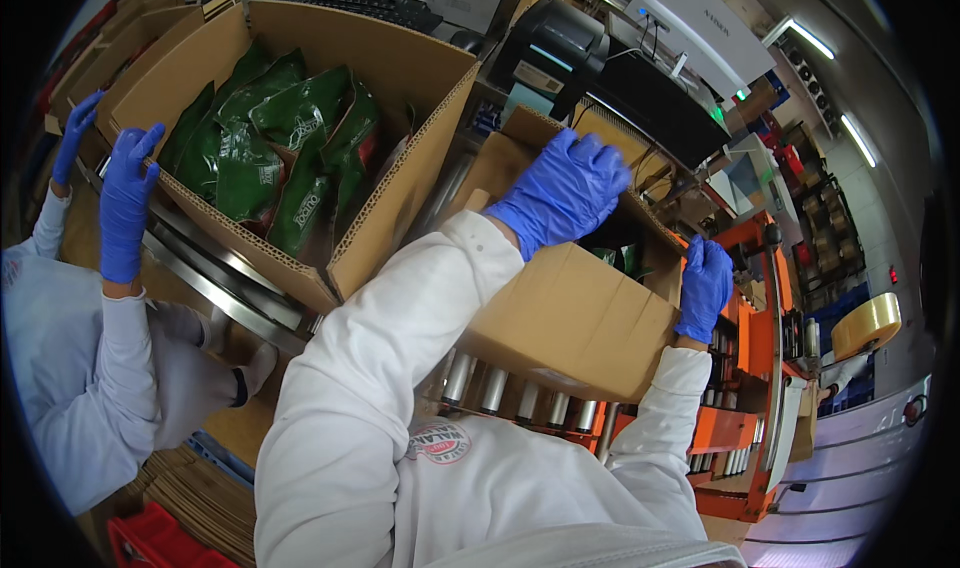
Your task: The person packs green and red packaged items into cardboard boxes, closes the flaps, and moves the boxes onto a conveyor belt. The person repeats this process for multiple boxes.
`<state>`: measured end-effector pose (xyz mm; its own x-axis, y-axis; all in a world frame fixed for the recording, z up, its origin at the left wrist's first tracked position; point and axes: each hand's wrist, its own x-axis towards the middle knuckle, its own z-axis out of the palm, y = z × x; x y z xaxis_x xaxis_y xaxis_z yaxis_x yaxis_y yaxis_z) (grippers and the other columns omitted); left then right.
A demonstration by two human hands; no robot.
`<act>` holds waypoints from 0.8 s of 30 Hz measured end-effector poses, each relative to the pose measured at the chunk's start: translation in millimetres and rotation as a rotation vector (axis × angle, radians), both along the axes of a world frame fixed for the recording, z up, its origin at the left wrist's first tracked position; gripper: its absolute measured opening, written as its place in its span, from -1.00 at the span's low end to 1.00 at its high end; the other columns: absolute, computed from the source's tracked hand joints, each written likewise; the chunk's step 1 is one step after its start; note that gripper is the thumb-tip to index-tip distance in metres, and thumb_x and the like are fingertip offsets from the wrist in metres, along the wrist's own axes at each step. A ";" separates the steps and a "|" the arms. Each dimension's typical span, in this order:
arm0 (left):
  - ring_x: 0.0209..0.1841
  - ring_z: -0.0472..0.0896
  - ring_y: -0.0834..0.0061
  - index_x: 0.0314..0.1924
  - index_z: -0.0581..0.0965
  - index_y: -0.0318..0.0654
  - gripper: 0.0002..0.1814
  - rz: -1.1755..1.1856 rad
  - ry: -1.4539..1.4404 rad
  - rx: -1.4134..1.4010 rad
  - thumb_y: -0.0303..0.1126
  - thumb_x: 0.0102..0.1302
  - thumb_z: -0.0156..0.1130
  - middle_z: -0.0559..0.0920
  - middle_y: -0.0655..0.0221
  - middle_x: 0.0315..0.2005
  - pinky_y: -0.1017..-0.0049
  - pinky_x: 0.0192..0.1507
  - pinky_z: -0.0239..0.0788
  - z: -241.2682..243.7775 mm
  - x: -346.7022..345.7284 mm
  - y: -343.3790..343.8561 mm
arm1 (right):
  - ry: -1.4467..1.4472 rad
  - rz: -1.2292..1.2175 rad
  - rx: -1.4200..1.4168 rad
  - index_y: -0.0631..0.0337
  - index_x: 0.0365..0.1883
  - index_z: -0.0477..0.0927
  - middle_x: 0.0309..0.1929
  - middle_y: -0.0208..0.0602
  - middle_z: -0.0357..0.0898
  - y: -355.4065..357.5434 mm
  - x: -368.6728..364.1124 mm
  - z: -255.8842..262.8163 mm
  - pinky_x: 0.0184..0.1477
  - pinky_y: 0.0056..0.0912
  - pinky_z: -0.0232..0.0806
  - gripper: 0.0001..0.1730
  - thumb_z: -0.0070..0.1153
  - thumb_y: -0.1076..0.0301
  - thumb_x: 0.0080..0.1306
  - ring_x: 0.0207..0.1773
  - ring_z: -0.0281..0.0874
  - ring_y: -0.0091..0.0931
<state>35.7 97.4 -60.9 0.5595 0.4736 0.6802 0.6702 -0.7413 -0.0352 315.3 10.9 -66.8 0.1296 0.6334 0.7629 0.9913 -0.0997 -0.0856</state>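
In blue gloves, my left hand [562, 189] lies over the opening of a cardboard box [574, 313], its fingers curled and slightly blurred; what is under them is hidden. At that box's right corner, my right hand [703, 290] closes around the edge. Green printed plastic packages [630, 259] show partly inside, past my left wrist. To the left stands a larger open cardboard box [390, 223] with several green plastic packages [247, 170] inside. A co-worker's gloved hand [124, 200] is at its left corner, with the other gloved hand [73, 140] raised behind.
Metal conveyor rollers [491, 392] run beneath my box beside an orange machine frame [757, 388] with a roll of tape [866, 326]. A black label printer [551, 50] and a keyboard [360, 7] stand beyond. Flattened cardboard [195, 508] and a red crate [169, 538] are lower left.
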 end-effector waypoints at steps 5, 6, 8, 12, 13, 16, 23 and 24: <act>0.13 0.46 0.24 0.26 0.42 -0.23 -0.33 -0.012 -0.052 0.125 0.10 0.32 0.17 0.56 0.27 -0.14 0.15 0.42 -0.03 -15.0 3.7 10.0 | 0.026 0.017 -0.010 0.25 -0.44 0.57 -0.43 -0.07 0.54 5.3 4.6 -1.7 -0.26 -0.10 0.30 -0.63 0.09 0.13 0.43 -0.31 0.50 -0.13; 0.03 0.49 0.24 0.10 0.52 -0.29 -0.39 -0.063 -0.030 0.043 0.11 0.32 0.15 0.57 0.23 -0.18 0.17 0.29 0.12 -6.6 3.4 5.2 | 0.062 0.010 -0.021 0.25 -0.45 0.57 -0.44 -0.07 0.54 2.8 6.7 -0.8 -0.27 -0.11 0.30 -0.63 0.08 0.13 0.43 -0.32 0.50 -0.14; -0.07 0.50 0.23 -0.06 0.57 -0.31 -0.44 -0.013 0.050 -0.057 0.12 0.33 0.12 0.57 0.21 -0.25 0.18 0.15 0.19 1.5 5.5 -11.9 | 0.142 0.009 -0.049 0.25 -0.48 0.56 -0.45 -0.09 0.53 -1.0 9.7 -6.9 -0.29 -0.12 0.28 -0.62 0.08 0.14 0.43 -0.35 0.50 -0.15; -0.25 0.54 0.19 -0.32 0.63 -0.32 -0.43 -0.040 -0.033 -0.173 0.14 0.35 0.07 0.58 0.17 -0.43 0.17 -0.17 0.30 -15.8 13.5 -31.6 | 0.206 -0.103 -0.228 0.29 -0.49 0.65 -0.55 -0.12 0.62 -8.8 19.1 -9.9 -0.33 -0.17 0.36 -0.57 0.11 0.09 0.39 -0.45 0.60 -0.21; -0.25 0.55 0.17 -0.33 0.64 -0.33 -0.41 -0.055 0.027 -0.275 0.15 0.35 0.07 0.59 0.16 -0.42 0.15 -0.19 0.32 -11.1 13.3 -32.3 | 0.200 -0.110 -0.278 0.29 -0.49 0.65 -0.55 -0.12 0.62 -6.2 24.0 -11.0 -0.33 -0.17 0.37 -0.57 0.11 0.09 0.38 -0.46 0.60 -0.22; -0.24 0.59 0.08 -0.29 0.68 -0.35 -0.32 -0.059 0.210 -0.453 0.23 0.35 0.03 0.64 0.06 -0.37 0.02 -0.22 0.41 -3.2 21.6 -30.5 | 0.238 -0.135 -0.373 0.31 -0.49 0.67 -0.58 -0.14 0.63 0.6 29.6 -14.0 -0.33 -0.22 0.39 -0.57 0.14 0.07 0.35 -0.50 0.60 -0.26; -0.20 0.60 0.01 -0.15 0.68 -0.35 -0.27 0.055 0.260 -0.313 0.28 0.36 -0.03 0.65 0.01 -0.32 -0.08 -0.13 0.44 -13.6 34.5 -30.5 | 0.446 -0.077 -0.292 0.34 -0.48 0.62 -0.60 -0.23 0.59 2.7 21.7 -12.0 -0.39 -0.28 0.33 -0.54 0.15 0.07 0.39 -0.56 0.51 -0.43; -0.19 0.61 0.00 -0.14 0.68 -0.35 -0.27 0.052 0.260 -0.316 0.28 0.36 -0.03 0.66 0.00 -0.31 -0.09 -0.13 0.44 -12.2 35.6 -29.8 | 0.325 -0.102 -0.285 0.35 -0.41 0.62 -0.54 -0.19 0.61 0.7 16.2 -7.7 -0.37 -0.29 0.32 -0.60 0.14 0.13 0.43 -0.51 0.51 -0.42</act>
